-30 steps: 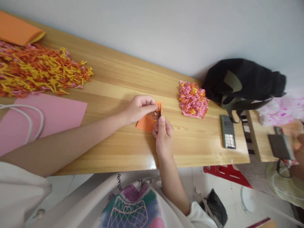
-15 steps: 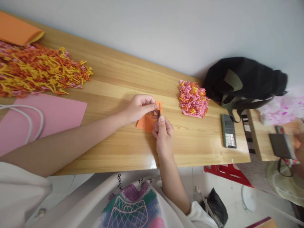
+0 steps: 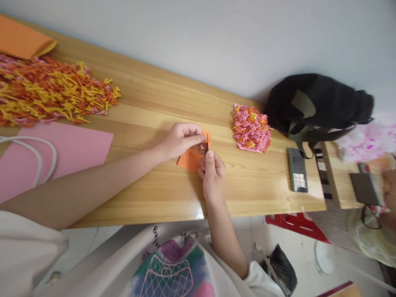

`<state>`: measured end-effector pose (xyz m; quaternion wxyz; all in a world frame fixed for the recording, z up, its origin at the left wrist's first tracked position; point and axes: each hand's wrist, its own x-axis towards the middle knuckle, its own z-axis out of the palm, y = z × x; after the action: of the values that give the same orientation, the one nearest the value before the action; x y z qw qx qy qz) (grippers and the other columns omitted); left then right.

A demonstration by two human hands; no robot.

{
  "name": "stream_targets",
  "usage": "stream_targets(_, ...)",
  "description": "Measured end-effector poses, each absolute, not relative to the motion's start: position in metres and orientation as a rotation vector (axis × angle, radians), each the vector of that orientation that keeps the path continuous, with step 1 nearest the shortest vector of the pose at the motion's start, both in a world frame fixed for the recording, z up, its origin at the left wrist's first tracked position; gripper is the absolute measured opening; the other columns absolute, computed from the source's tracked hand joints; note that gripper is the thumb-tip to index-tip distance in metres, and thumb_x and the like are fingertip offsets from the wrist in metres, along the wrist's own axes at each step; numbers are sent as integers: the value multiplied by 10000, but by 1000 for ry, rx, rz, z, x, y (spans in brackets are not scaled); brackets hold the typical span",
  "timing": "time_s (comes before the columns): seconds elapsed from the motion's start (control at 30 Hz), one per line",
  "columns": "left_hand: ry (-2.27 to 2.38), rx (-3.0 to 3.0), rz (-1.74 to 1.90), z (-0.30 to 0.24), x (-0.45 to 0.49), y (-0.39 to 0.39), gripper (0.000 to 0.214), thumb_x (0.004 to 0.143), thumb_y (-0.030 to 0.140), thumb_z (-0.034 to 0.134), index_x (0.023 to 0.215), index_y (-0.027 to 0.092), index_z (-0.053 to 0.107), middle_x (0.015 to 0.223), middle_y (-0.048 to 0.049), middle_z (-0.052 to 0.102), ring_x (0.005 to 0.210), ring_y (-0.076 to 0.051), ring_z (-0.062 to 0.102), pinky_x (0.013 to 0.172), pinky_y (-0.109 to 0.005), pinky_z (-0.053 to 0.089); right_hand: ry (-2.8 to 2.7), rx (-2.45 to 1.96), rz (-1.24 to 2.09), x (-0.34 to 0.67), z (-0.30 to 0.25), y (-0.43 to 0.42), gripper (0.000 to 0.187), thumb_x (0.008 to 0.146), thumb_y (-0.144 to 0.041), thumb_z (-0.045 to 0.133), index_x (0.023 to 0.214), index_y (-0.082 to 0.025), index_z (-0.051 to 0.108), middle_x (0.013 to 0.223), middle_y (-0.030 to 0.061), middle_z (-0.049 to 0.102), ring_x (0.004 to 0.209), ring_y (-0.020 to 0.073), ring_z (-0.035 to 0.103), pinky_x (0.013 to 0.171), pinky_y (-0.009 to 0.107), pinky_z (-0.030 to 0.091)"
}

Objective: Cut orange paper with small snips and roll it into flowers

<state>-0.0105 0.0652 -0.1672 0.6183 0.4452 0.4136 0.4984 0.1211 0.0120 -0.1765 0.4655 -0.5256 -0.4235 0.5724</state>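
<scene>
Near the middle of the wooden table [image 3: 148, 194], my left hand [image 3: 185, 139] pinches a small piece of orange paper [image 3: 209, 135] between thumb and fingertips. My right hand [image 3: 213, 175] is closed around small scissors [image 3: 207, 142], whose dark blades point away from me and lie against that piece. Most of the scissors' handle is hidden by my fingers. Under both hands a larger orange sheet [image 3: 188, 160] lies on the table, partly covered.
At the left lie a heap of orange, yellow and pink twisted paper bits [image 3: 62, 90], a pink sheet [image 3: 83, 142], a white cable [image 3: 55, 159] and folded orange paper [image 3: 24, 37]. At right are a pink bundle [image 3: 252, 128], a phone [image 3: 297, 170] and a black bag [image 3: 318, 103].
Hands, paper and scissors keep almost the same place. The scissor blades look slightly shifted to the left against the orange piece.
</scene>
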Motion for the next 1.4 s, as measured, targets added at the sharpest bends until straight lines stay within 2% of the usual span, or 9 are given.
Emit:
stream_targets(0.43, 985, 1089, 1144, -167, -13, 64, 160, 743, 151, 633, 585, 129, 622, 567, -5, 639, 543, -101, 582, 579, -222, 485, -1037, -1284, 1417, 120, -177, 15, 446, 819, -629, 568, 795, -184, 592, 529, -101, 296, 432, 57, 231, 411, 223, 186)
stream_targets(0.73, 994, 1055, 1136, -165, -10, 65, 147, 743, 138, 626, 596, 127, 630, 590, -17, 669, 541, -111, 610, 591, -242, 524, -1060, -1267, 1445, 122, -174, 12, 411, 854, -599, 545, 828, -192, 588, 565, -85, 321, 467, 73, 271, 422, 222, 211)
stream_targets(1.1, 994, 1082, 1147, -164, -11, 65, 158, 724, 154, 630, 568, 129, 626, 542, 1, 626, 512, -94, 567, 541, -214, 472, -1080, -1278, 1413, 121, -176, 13, 432, 860, -610, 532, 820, -185, 593, 553, -97, 290, 448, 66, 244, 425, 229, 196)
stream_targets(1.4, 973, 1112, 1132, -164, -12, 64, 163, 750, 199, 667, 605, 136, 626, 574, -15, 651, 549, -125, 612, 593, -251, 521, -1086, -1309, 1408, 120, -176, 14, 447, 850, -637, 527, 796, -196, 572, 541, -98, 280, 438, 65, 237, 425, 232, 192)
